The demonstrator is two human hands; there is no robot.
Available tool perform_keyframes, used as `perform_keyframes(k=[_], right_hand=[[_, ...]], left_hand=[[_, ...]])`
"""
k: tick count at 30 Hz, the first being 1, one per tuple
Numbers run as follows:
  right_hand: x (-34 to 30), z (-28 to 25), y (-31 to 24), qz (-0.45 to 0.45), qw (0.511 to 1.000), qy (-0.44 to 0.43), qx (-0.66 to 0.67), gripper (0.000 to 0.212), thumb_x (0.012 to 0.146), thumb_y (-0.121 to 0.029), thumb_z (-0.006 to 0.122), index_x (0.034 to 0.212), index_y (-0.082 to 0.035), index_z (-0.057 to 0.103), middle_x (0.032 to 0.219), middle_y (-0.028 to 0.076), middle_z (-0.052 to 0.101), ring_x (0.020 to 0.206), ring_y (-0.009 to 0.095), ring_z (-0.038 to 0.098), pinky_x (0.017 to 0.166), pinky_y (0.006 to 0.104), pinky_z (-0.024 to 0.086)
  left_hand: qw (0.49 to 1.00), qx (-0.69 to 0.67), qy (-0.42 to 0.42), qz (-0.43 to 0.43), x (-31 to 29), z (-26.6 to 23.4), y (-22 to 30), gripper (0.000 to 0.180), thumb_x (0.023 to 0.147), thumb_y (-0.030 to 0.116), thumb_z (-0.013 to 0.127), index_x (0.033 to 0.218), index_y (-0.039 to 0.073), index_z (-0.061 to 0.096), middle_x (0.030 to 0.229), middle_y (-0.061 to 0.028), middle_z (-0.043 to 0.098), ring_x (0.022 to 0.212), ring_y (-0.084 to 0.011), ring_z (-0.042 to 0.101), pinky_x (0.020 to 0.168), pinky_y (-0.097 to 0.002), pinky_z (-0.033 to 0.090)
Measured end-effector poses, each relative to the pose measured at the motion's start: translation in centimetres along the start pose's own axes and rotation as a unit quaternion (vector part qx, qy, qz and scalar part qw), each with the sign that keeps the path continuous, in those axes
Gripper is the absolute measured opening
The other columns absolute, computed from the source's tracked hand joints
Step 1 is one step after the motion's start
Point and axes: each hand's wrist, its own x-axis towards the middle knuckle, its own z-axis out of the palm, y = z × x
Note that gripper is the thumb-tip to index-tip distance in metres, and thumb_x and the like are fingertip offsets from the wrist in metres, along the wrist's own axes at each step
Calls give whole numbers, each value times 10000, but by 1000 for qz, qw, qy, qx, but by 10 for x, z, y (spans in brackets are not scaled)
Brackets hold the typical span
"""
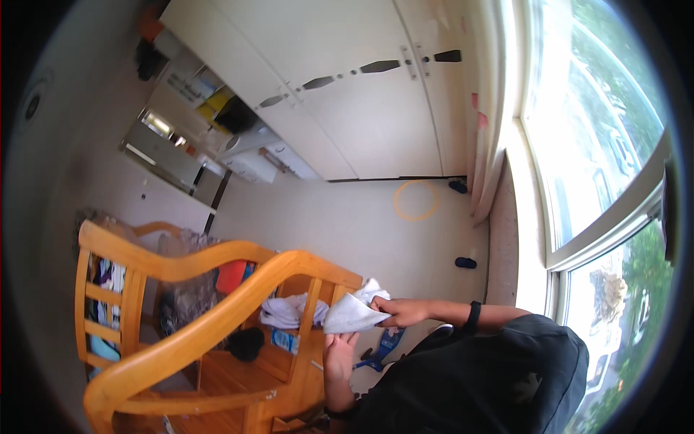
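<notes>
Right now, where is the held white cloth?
In the head view, the white cloth is below centre, held by the right hand, with the left hand at its lower edge, near the curved wooden rail.

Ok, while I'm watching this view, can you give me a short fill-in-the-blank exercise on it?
1. The bare right hand ____ (grips / is apart from) the soft white cloth.
2. The bare left hand is at the cloth's ____ (upper / lower) edge in the picture.
3. The narrow wristband on the right arm is ____ (black / white).
4. The curved orange-brown wooden frame is on the picture's ____ (left / right) side.

Missing words: grips; lower; black; left.
</notes>
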Motion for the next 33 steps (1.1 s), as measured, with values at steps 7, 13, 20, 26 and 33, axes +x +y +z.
perform_keyframes(k=[7, 13, 20, 26, 33], right_hand=[[-48, -41, 4, 229, 901, 249, -271, 330, 799, -165, 482, 1071, -39, 345, 763, 247, 606, 718, 424, 590, 649, 496, 462], [-120, -68, 79, 308, 838, 392, -221, 404, 794, -144, 493, 1167, -93, 348, 668, 236, 595, 647, 418, 594, 605, 510, 456], [-112, -143, 84, 354, 791, 492, -75, 202, 872, -152, 488, 966, -90, 655, 699, 134, 634, 636, 236, 644, 586, 353, 508], [-98, -218, 201, 492, 769, 319, 253, 263, 863, -167, 583, 1051, 17, 592, 812, 176, 650, 615, 246, 652, 518, 323, 556], [-114, -308, 304, 563, 795, 127, -186, 359, 817, -426, 556, 950, -105, 642, 735, 84, 604, 631, 201, 579, 548, 361, 509]], left_hand=[[735, 627, -158, -204, 20, -85, -43, 499, 902, 355, 467, 1308, 71, 411, 1144, -223, 558, 1060, -313, 561, 866, -354, 439], [619, 663, -299, -296, 63, -138, -97, 433, 871, 376, 489, 1155, 49, 497, 1043, -251, 578, 986, -397, 551, 828, -431, 436], [628, 675, -295, -249, 193, -135, -118, 525, 861, 396, 499, 1274, 76, 444, 1140, -217, 559, 1049, -370, 539, 882, -416, 431], [711, 695, -98, -42, 314, -103, -97, 457, 849, 370, 510, 1201, 77, 506, 1067, -168, 605, 962, -337, 582, 794, -456, 458], [664, 734, -79, -123, 345, -130, -68, 359, 831, 380, 512, 1053, 100, 545, 925, -132, 627, 873, -321, 605, 737, -474, 445]])
